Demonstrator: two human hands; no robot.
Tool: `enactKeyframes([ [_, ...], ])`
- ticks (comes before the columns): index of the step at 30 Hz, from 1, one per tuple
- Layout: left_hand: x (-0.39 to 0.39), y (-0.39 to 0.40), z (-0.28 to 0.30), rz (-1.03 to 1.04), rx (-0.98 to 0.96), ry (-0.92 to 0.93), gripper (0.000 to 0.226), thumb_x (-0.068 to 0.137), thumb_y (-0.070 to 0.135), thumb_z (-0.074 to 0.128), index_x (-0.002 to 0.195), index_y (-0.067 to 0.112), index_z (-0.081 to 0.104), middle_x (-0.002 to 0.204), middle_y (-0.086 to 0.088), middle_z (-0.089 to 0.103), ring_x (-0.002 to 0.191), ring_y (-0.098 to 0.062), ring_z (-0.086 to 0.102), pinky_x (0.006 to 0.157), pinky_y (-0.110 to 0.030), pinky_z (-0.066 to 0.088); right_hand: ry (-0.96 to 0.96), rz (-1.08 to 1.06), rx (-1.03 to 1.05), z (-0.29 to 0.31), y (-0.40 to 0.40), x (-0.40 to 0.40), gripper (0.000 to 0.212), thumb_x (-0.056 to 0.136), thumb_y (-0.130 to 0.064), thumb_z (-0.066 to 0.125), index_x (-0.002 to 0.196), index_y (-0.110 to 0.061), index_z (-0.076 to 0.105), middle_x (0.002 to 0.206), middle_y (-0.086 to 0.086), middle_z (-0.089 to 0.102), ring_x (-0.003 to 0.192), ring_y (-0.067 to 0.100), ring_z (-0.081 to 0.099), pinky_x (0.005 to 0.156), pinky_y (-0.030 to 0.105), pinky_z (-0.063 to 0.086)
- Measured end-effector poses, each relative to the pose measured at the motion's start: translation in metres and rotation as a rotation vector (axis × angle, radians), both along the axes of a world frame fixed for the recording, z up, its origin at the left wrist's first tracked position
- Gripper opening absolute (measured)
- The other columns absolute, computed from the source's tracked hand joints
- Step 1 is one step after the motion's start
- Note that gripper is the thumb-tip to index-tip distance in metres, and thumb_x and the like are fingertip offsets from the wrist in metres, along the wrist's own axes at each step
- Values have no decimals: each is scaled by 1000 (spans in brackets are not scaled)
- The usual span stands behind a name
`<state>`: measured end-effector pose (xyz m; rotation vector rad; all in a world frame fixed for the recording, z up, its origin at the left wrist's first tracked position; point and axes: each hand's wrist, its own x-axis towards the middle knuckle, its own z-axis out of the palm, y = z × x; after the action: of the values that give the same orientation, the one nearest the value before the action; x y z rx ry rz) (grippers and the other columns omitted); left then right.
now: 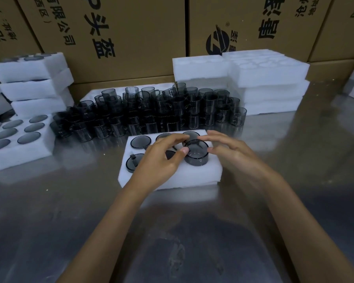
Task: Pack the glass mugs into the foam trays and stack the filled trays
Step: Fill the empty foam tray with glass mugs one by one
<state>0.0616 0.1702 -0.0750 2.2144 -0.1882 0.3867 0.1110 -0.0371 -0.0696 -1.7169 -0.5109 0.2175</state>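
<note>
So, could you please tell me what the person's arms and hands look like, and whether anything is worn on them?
Both forearms are bare as far as the frame shows: no sleeves in view. The left hand and right hand wear no gloves, and no rings, watch or wristband can be seen. Fingernails look short and plain.

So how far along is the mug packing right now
Done: filled trays are stacked at far left, and another full tray sits beside them. In hand: both hands, left and right, are seating a mug that stands proud of the front tray. Left: a big cluster of loose mugs and a pile of empty trays.
</note>
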Motion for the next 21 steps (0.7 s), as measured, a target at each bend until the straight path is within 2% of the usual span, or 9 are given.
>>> enactKeyframes([
  [4,1,0,-4,-7,54,18,25,97,30,59,121,37,64,119,13,61,116,0,54,95,-16,41,18,-9,-29,-1,-1,-2,35,92,-8,64,122,-25,70,151,-9,40,143,0,30,110,24,27],
  [7,2,0,-5,-7,56,35,24,97,31,58,121,36,63,120,12,61,116,-1,55,99,-23,44,17,-9,-17,-3,-2,0,35,92,-7,64,121,-25,70,146,-13,43,139,-4,33,111,22,27],
  [11,2,-1,-6,9,73,47,23,97,30,59,119,36,64,119,12,60,116,-2,54,101,-31,45,-23,25,-25,-9,-3,6,32,92,-5,63,115,-25,72,127,-27,51,109,-28,44,86,-2,35],
  [13,2,-2,-6,23,106,36,23,96,29,60,118,35,65,118,11,61,115,-4,53,101,-34,44,-28,39,-15,-14,-3,9,32,91,-2,63,113,-22,73,125,-27,54,109,-26,48,83,-4,37],
  [17,3,-3,-7,41,140,38,28,96,29,60,122,33,65,133,9,56,130,-10,45,109,-41,38,-38,64,5,-20,-3,13,31,90,0,63,114,-17,73,128,-23,58,117,-16,51,88,1,40],
  [19,3,-3,-9,61,203,75,31,96,31,58,126,37,61,144,12,49,141,-12,34,114,-44,33,-45,59,-17,-21,-2,14,30,90,-2,65,113,-19,73,129,-25,55,114,-21,49,85,0,40],
  [21,3,-3,-10,60,249,73,31,97,31,56,127,36,60,147,14,47,145,-10,27,116,-46,31,-37,32,-35,-23,-2,16,32,89,-6,67,114,-25,73,132,-28,49,110,-29,44,82,-4,37],
])
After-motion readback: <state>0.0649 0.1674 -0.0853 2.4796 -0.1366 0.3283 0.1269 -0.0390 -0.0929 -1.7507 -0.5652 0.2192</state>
